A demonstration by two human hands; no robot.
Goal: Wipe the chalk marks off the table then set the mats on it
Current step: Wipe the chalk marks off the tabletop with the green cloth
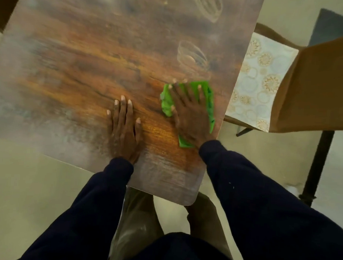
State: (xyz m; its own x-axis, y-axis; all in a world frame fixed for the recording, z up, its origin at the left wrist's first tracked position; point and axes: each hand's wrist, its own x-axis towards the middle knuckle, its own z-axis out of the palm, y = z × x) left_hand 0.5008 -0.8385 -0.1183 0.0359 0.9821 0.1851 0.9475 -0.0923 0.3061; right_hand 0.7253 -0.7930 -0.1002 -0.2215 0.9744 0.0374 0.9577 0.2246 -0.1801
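The wooden table (75,68) fills the upper left of the head view. My right hand (188,113) presses flat with spread fingers on a green cloth (207,96) near the table's right edge. My left hand (124,128) rests flat on the bare wood beside it, fingers straight. White chalk scribbles (192,56) lie just beyond the cloth, and another chalk mark (209,6) sits at the far edge. A pale mat (260,80) with gold circle patterns lies on a chair to the right of the table.
A brown chair (312,92) with a black leg (317,164) stands close against the table's right side. Pale floor (28,183) shows in front of the table. The table's rounded near corner (187,200) is just above my legs.
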